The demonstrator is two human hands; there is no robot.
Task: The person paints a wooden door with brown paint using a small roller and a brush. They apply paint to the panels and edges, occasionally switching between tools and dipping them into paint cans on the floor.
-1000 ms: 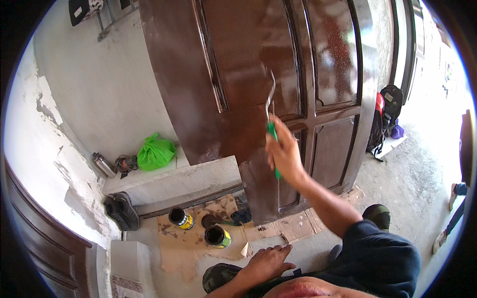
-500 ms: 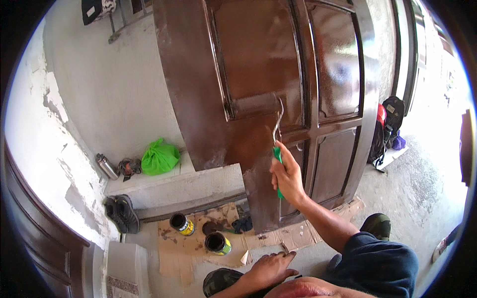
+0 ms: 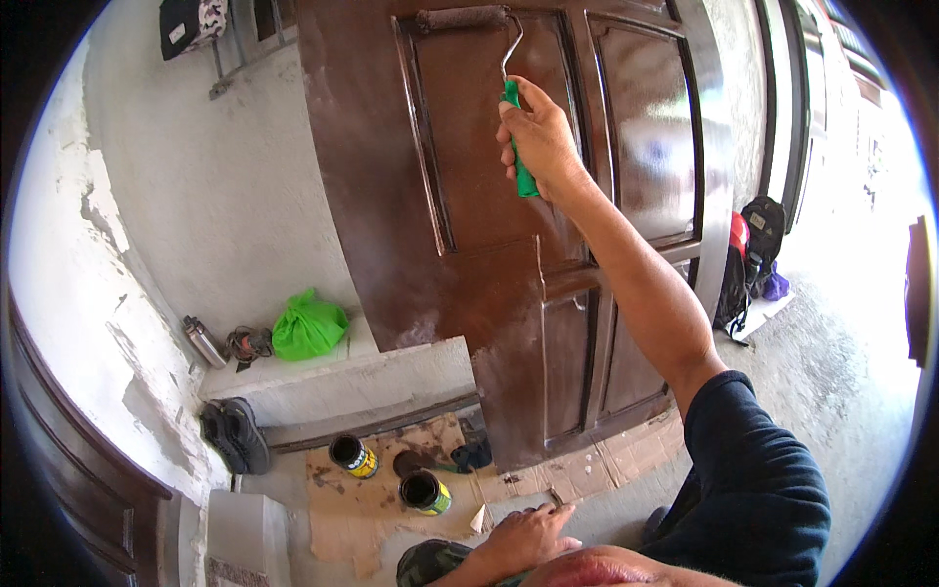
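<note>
My right hand is closed round the green handle of a paint roller. The dark, paint-coated roller sleeve lies against the upper panel of a brown panelled door, which looks wet and glossy in places. My left hand rests low at my knee, its fingers stretched out and no held thing visible. Just beyond its fingers is a small brown piece I cannot make out. Two open paint cans stand to the left on stained cardboard.
A green plastic bag and a metal bottle sit on a ledge at the left, above a pair of dark shoes. Dark cloth lies by the door's foot. Backpacks stand beyond the door's right side.
My right hand has moved up and slightly left with the paint roller, which now reaches the top of the door panel. My left hand has stayed about where it was.
</note>
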